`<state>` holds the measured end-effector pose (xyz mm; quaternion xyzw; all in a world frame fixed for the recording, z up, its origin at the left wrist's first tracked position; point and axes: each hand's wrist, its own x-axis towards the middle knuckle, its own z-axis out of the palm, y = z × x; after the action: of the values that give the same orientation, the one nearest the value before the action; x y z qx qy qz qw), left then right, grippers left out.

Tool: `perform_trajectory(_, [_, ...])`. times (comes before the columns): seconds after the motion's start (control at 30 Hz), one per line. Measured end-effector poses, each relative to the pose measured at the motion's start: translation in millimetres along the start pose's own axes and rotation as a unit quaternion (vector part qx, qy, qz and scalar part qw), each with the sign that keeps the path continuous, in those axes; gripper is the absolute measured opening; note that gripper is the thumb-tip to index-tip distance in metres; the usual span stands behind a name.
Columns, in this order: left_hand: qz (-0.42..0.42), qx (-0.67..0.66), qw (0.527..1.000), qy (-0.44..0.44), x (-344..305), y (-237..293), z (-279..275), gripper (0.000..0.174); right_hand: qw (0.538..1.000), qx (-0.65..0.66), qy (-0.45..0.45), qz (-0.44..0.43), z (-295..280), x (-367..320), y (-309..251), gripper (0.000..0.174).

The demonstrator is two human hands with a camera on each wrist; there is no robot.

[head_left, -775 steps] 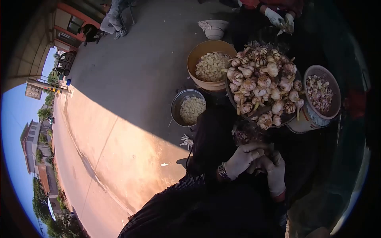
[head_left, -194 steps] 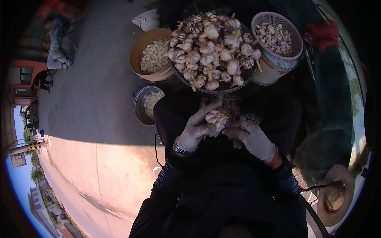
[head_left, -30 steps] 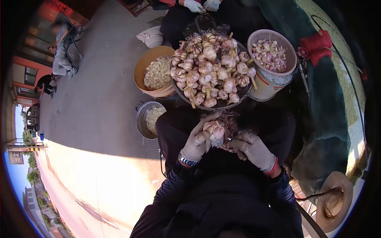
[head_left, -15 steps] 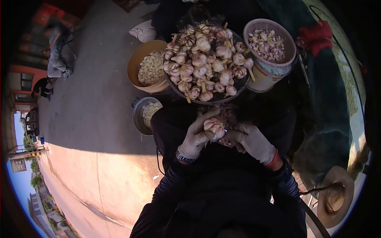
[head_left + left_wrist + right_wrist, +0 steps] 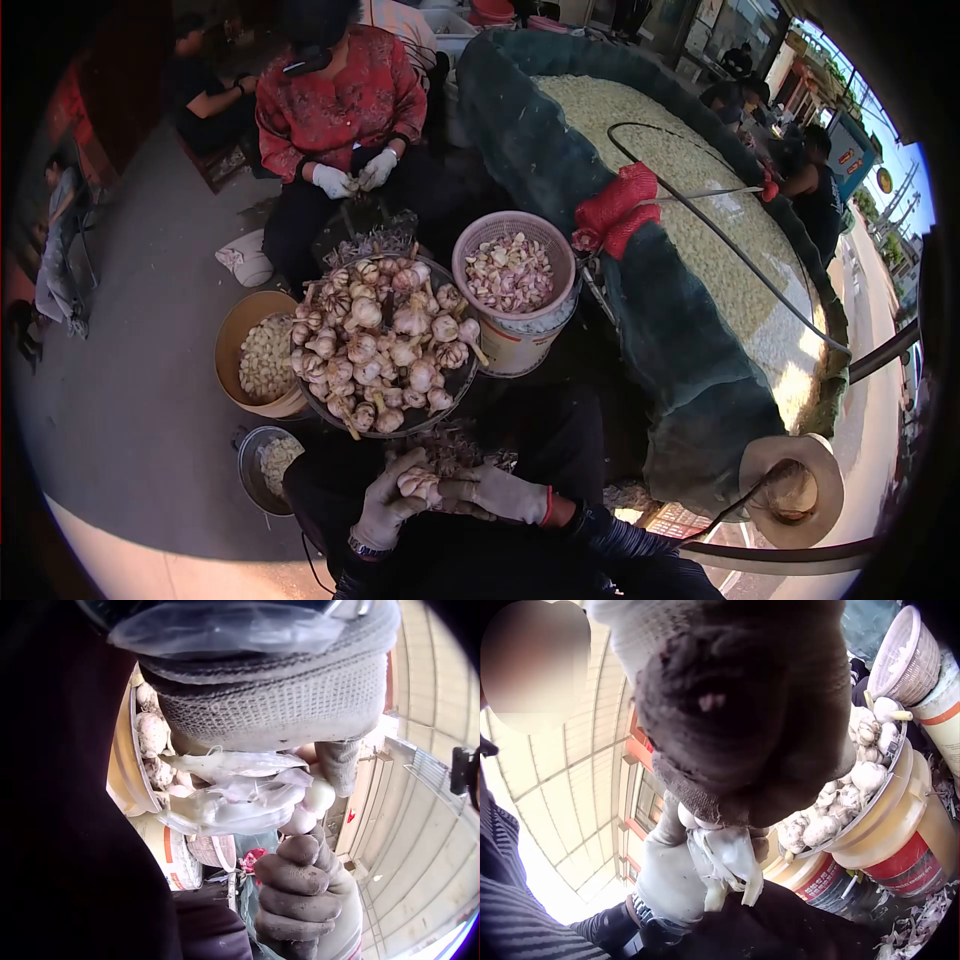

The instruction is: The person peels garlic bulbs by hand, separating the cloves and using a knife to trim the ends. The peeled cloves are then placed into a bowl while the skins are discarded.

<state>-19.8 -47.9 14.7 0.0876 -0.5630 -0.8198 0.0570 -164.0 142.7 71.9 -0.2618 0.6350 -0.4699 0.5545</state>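
A garlic bulb (image 5: pixel 420 485) with part of its papery skin stripped back is held in my gloved left hand (image 5: pixel 380 507), low in the head view over the lap. The left wrist view shows loose white skin (image 5: pixel 244 806) trailing from the bulb and smooth cloves (image 5: pixel 321 796) at its end. My gloved right hand (image 5: pixel 507 494) meets the bulb from the right, its fingers curled and thumb against a clove. What lies inside those curled fingers is hidden. Just beyond the hands is a large heap of whole garlic bulbs (image 5: pixel 375 345) on a round tray.
Left of the heap stand a tan tub (image 5: pixel 228 345) and a metal bowl (image 5: pixel 248 470) of peeled cloves. A pink basket (image 5: pixel 465 245) of unpeeled cloves sits on a bucket. A green-lined basin (image 5: pixel 690 330) fills the right. Another gloved person (image 5: pixel 345 110) sits opposite.
The head view has swung up and right, bringing in the person opposite and the basin. My left hand still grips the bulb; my right hand has come closer against it.
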Motion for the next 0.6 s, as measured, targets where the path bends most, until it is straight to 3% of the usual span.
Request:
perform_trajectory(0.1, [-0.044,0.0,0.999,0.004,-2,16,9,0.076,0.99,0.118,-0.008,0.078,8,1,4,0.043])
perform_trajectory(0.3, [-0.025,0.06,0.997,-0.031,0,8,3,0.074,0.98,0.184,-0.003,0.082,14,-9,2,0.044])
perform_trajectory(0.5, [-0.033,-0.039,0.999,0.007,-6,6,18,0.068,0.991,0.116,0.028,0.057,19,-8,19,0.047])
perform_trajectory(0.6, [-0.035,-0.005,0.999,0.033,-11,7,24,0.062,0.994,0.056,0.031,0.086,20,-10,13,0.043])
